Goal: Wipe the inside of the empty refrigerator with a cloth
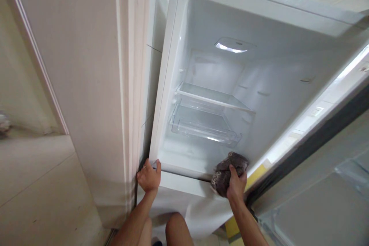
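An opened white refrigerator [165,96] fills the middle of the head view, its inner light on. My right hand [236,184] grips a folded dark brown cloth [226,175] with a pale pattern along its edges. The cloth lies against the front lower right edge of the compartment. At the lower left corner, my left hand [150,177] has its fingers curled round the refrigerator's front edge. Inside are a glass shelf [210,95] and, below it, a clear plastic drawer [204,132]. The fingertips under the cloth are hidden.
To the right, the refrigerator door [317,200] stands swung out with a dark seal. A pale door frame or panel [100,84] rises close on the left. My knees [178,230] are near the lower front. Something yellow [233,228] shows below the door's hinge side.
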Demonstrator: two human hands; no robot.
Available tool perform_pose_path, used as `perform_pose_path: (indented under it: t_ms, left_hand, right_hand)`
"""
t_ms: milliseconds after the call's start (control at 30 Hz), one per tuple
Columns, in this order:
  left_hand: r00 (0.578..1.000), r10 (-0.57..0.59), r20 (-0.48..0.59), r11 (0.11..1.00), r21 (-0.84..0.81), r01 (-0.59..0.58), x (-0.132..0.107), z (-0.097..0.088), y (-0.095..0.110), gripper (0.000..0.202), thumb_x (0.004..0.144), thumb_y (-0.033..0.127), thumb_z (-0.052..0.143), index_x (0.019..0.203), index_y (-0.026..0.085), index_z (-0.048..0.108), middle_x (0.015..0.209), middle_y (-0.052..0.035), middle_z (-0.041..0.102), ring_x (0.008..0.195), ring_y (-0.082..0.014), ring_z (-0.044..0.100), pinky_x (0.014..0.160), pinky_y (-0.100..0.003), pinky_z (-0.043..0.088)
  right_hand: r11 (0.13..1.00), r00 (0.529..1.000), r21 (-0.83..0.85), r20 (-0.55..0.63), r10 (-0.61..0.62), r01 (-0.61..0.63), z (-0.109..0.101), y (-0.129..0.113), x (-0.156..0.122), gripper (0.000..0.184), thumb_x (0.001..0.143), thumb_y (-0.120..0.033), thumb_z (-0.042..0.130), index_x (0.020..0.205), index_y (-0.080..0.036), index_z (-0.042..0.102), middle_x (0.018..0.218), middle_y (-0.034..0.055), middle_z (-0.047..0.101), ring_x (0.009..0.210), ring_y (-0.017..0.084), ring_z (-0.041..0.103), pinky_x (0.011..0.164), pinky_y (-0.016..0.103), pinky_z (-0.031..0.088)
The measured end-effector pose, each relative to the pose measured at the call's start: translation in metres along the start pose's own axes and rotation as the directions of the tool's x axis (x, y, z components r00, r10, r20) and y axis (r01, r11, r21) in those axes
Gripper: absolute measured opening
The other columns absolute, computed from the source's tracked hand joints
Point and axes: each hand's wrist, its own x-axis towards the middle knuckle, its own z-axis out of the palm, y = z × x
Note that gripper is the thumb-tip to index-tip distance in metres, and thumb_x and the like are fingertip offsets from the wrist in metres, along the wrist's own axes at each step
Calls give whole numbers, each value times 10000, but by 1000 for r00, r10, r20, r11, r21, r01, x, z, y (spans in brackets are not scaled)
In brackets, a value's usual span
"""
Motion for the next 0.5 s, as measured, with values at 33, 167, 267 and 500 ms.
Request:
perform_pose_path:
  t_ms: [33,167,267,500]
  left_hand:
    - [1000,1,-1,1000,1,-1,0,0,0,652,1001,562,343,1254,51,659,900,-193,775,850,-323,731,820,-406,463]
    - [1000,2,-4,1000,8,-2,-1,1,-1,641,1001,552,356,1258,49,660,902,-193,776,850,-327,730,828,-414,466]
    - [1000,2,-12,1000,8,-2,-2,1,-1,639,1003,549,366,1262,43,656,920,-197,777,861,-328,730,835,-415,469]
    - [1000,-4,-11,1000,-11,4,-4,-1,0,629,1005,543,369,1252,43,658,904,-188,773,863,-322,724,847,-415,463]
  right_hand:
    - [990,998,-128,38,-56,61,7,3,7,713,800,-552,564,1352,-101,534,1291,179,668,1176,287,655,1007,387,529]
    - [918,965,-350,241,-106,188,46,4,36,530,824,-342,534,1268,-60,601,1365,247,617,1341,322,560,1147,387,404]
    - [867,931,-434,353,-88,247,78,-2,58,381,809,-208,552,1149,-84,668,1345,241,635,1333,296,571,1141,344,395]
    - [776,927,-578,375,-24,254,126,-12,77,79,896,-185,623,942,-138,665,1054,111,726,1085,235,678,1028,457,483]
